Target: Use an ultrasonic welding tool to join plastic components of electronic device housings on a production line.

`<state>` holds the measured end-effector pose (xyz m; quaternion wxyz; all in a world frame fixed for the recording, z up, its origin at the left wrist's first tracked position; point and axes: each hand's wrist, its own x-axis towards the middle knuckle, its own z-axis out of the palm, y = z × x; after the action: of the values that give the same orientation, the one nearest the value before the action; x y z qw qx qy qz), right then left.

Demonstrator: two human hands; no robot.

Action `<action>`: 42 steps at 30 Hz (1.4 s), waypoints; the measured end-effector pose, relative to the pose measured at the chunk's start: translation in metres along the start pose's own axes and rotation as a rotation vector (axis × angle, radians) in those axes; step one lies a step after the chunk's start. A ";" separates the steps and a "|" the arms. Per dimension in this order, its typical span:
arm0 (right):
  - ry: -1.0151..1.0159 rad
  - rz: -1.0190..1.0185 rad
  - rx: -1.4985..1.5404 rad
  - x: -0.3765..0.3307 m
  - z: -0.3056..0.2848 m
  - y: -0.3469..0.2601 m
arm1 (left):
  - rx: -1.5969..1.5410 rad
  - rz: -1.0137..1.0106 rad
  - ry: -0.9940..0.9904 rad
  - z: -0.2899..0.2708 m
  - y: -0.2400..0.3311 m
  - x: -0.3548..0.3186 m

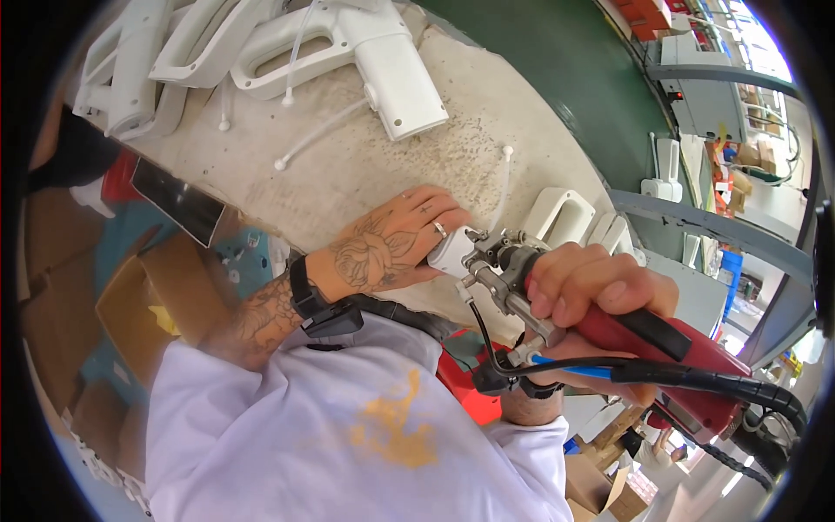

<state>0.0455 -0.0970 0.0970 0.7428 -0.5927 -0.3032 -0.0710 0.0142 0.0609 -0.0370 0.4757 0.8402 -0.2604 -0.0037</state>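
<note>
My left hand (391,239) lies on the worktable with its fingers closed over a white plastic housing (450,252). Most of that housing is hidden under the palm and fingers. My right hand (600,283) is wrapped around a red handheld power screwdriver (709,352) with a black grip strip. Its metal nose (513,300) points left, right up against the exposed end of the housing. Whether the tip touches it, I cannot tell. A black hose (696,376) and a blue tube run off the tool to the right.
Several white handled housings (396,83) with thin cables lie at the worktable's (330,196) far side. Another white housing (557,217) sits just beyond the tool. An open cardboard box (170,287) is at the left, grey metal rails (713,230) at the right.
</note>
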 end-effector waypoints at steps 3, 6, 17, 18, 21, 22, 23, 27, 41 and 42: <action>-0.035 0.019 -0.002 0.002 -0.005 0.005 | 0.011 0.007 -0.023 -0.001 -0.001 0.002; -0.035 -0.026 -0.051 0.004 -0.006 -0.004 | 0.011 -0.010 -0.011 -0.001 0.001 -0.001; -0.087 -0.117 0.071 -0.014 0.004 -0.057 | 0.085 0.048 0.008 0.006 -0.002 -0.002; -0.051 -0.125 0.067 -0.017 0.008 -0.052 | 0.077 0.044 0.015 0.007 -0.002 -0.003; -0.088 -0.087 0.060 -0.020 0.004 -0.047 | 0.061 0.046 0.030 0.009 0.000 -0.002; -0.112 -0.074 0.053 -0.021 0.002 -0.046 | 0.062 0.045 0.030 0.008 0.000 -0.002; -0.112 -0.073 0.053 -0.022 0.002 -0.044 | 0.062 0.047 0.026 0.008 0.000 -0.002; -0.118 -0.055 0.045 -0.024 0.002 -0.034 | 0.056 0.046 0.018 0.007 -0.002 -0.002; 0.003 0.036 -0.011 -0.031 0.011 -0.023 | 0.242 0.138 0.086 0.009 0.005 -0.004; -0.015 0.055 0.015 -0.030 0.005 -0.026 | 0.243 0.094 0.094 0.007 0.008 -0.003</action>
<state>0.0074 -0.1069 0.1031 0.7466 -0.5957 -0.2929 -0.0440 0.0062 0.0534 -0.0357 0.3819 0.8777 -0.2752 0.0895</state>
